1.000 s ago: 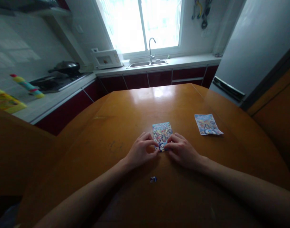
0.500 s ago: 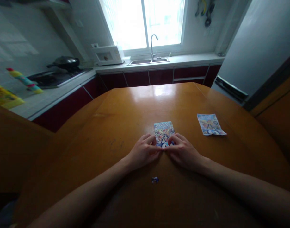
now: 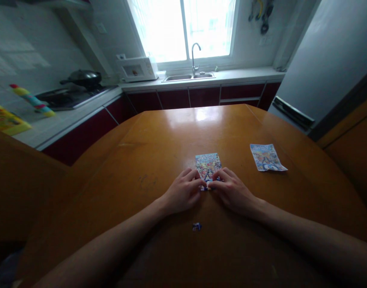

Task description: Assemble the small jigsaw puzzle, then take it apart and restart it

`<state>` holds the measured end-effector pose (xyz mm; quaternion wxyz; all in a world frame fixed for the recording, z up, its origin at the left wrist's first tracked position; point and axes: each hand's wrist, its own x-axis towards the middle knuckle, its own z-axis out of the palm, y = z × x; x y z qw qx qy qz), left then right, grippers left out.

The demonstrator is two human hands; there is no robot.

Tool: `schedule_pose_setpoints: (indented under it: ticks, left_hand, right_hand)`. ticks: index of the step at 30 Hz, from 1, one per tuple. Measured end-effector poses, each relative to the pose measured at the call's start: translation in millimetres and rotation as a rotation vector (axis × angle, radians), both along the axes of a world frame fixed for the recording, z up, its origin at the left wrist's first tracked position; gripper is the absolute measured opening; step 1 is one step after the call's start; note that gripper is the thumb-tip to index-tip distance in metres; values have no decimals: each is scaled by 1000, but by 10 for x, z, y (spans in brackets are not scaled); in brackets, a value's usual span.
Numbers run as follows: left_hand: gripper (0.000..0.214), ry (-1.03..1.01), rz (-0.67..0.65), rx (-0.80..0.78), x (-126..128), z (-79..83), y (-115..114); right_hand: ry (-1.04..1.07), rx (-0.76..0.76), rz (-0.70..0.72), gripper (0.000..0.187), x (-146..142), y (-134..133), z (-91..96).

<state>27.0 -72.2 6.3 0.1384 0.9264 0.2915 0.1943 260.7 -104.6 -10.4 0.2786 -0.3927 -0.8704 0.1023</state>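
Now, near the middle of the bench point(image 3: 159, 152), the picture point(image 3: 208, 163) lies flat, with the left hand point(image 3: 183, 191) at its seven o'clock and the right hand point(image 3: 233, 189) at its five. Both are half-curled, thumbs and forefingers drawn in at the near edge; whether they pinch it or merely press, I cannot tell. This calls, I'd judge, for light fingertips: even pressure from both sides, wrists low and steady, nothing pushed hard enough to skew the far part. And what a busy picture! Pale blue along the top, a crowd of tiny coloured specks through the middle, blue and white below, partly hidden by fingers. A small blue-and-white piece point(image 3: 197, 227) sits apart at six o'clock; a creased, similarly printed sheet point(image 3: 267, 157) lies at three.
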Motion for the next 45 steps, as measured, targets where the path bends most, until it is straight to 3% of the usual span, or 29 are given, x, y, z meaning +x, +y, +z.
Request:
schedule_pose_setpoints:
  ticks: [8,12,15,19,24,31,40,45]
  left_hand:
    - [20,26,-15,30,8,5,1]
    - [22,-57,6,76,11,-45,9]
    - [27,-169,52,104,15,-88,41]
    - [26,-226,86,110,42,-114,79]
    - [24,-234,80,106,66,-124,85]
    - [24,-254,80,87,57,-103,98]
    - [22,-246,78,86,61,-115,99]
    - [22,-248,80,78,66,-118,101]
  right_hand:
    - [9,-6,9,18,13,-7,27]
    - [84,11,77,14,-97,-191,72]
    - [29,-8,159,6,-245,-386,63]
    - [-16,-34,177,11,-378,-516,-19]
    - [-37,-44,198,11,-403,-512,-81]
    - [-92,12,227,13,-332,-419,-3]
    - [-167,-77,-1,16,-106,-386,174]
    - [-104,-98,137,15,-77,-333,157]
